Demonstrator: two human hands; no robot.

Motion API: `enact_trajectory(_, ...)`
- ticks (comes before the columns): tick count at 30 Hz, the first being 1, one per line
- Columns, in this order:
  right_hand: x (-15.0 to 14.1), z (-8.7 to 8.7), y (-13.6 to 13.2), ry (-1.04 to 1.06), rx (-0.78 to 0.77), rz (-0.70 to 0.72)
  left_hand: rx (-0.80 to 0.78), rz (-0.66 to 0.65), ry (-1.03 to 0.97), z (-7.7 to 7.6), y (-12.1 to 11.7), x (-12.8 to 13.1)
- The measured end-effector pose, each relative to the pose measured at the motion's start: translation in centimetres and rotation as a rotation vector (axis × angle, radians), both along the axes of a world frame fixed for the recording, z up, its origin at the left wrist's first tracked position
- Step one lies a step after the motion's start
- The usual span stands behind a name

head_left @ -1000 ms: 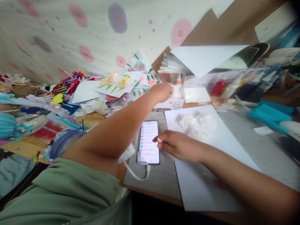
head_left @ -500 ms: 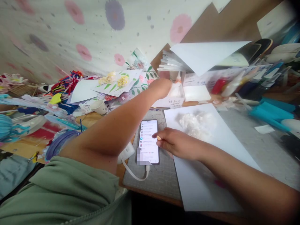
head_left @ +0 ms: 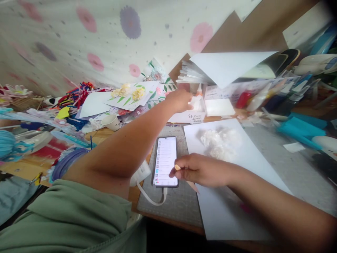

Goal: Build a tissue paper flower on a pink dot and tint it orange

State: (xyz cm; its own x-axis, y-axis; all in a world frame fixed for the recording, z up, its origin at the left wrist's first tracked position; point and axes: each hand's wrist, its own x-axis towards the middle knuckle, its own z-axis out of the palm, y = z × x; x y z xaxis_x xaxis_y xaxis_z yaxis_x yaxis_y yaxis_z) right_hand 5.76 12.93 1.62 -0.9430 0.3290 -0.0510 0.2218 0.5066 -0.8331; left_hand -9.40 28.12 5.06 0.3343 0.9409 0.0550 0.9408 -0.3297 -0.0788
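My right hand (head_left: 201,171) hovers over the lower right of a lit phone (head_left: 165,158), a finger pointing down at the screen. Between thumb and fingers it pinches a tan-ended stick (head_left: 177,167), the rest of which is hidden by the hand. A cable (head_left: 152,202) runs from the phone's lower end to a white charger block (head_left: 140,174). Stretched far forward, my left hand (head_left: 179,101) has its fingers curled at a white box (head_left: 196,116) with writing on it; what they grip, if anything, is hidden. An orange-tipped bottle (head_left: 199,90) stands beside that hand.
White fluffy material (head_left: 219,142) lies on a white sheet (head_left: 223,214), over a grey cutting mat (head_left: 168,207). A paper cup (head_left: 111,121), flower pictures (head_left: 131,95) and coloured craft pieces (head_left: 81,95) crowd the left. Bottles (head_left: 259,96) and blue sheets (head_left: 301,130) are at right.
My right hand has moved down toward the phone's lower edge, and the list on the screen has shifted. My left hand stays near the box, its fingers now more visible.
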Motion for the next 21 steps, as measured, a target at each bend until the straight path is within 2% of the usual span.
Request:
enact_trajectory(2, 0.0, 0.1, -0.1, 0.008, -0.001, -0.019, -0.035, -0.003, 0.017, 0.0, -0.1, -0.2)
enact_trajectory(5, -0.2, -0.1, 0.0, 0.001, 0.079, -0.085, -0.057, 0.004, 0.033, -0.2, -0.1, -0.4)
enact_trajectory(9, -0.3, -0.4, 0.0, -0.024, 0.129, -0.098, -0.074, 0.016, 0.051, -0.6, 0.1, -0.5)
enact_trajectory(14, -0.3, -0.5, -0.1, -0.026, 0.119, -0.1, -0.031, 0.022, 0.052, -0.7, 0.4, -0.7)
enact_trajectory(19, -0.1, -0.1, -0.1, -0.008, 0.028, -0.009, 0.064, 0.029, 0.023, 0.0, 0.2, -0.6)
enact_trajectory(21, -0.1, -0.1, 0.0, 0.004, 0.008, -0.017, 0.092, 0.036, 0.011, 0.3, 0.0, -0.5)
